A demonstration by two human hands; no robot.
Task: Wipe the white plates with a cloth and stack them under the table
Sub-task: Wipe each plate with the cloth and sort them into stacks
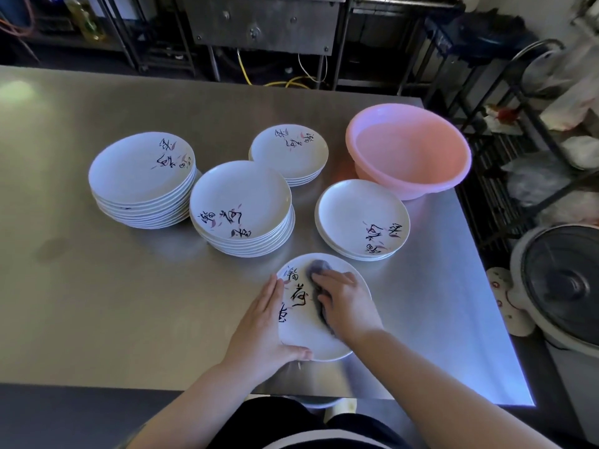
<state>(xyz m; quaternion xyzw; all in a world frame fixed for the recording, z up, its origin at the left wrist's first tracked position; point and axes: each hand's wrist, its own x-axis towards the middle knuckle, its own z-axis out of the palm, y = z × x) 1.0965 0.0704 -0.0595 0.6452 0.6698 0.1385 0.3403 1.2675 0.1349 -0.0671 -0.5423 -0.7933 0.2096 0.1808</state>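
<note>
A white plate [301,338] with black brush lettering lies near the front edge of the steel table [97,303]. My left hand [262,332] holds its left rim, thumb curled over the near edge. My right hand [346,306] presses a dark grey cloth [319,268] onto the plate's right side. Behind stand several stacks of the same plates: a tall stack [142,179] at the left, a middle stack [241,207], a small stack [290,152] further back, and a low stack [361,218] at the right.
A pink plastic basin [408,150] sits at the table's back right corner. Right of the table are a wire rack [518,131] with bags and a large rice cooker [560,286] on the floor. Metal shelving and cables run behind the table.
</note>
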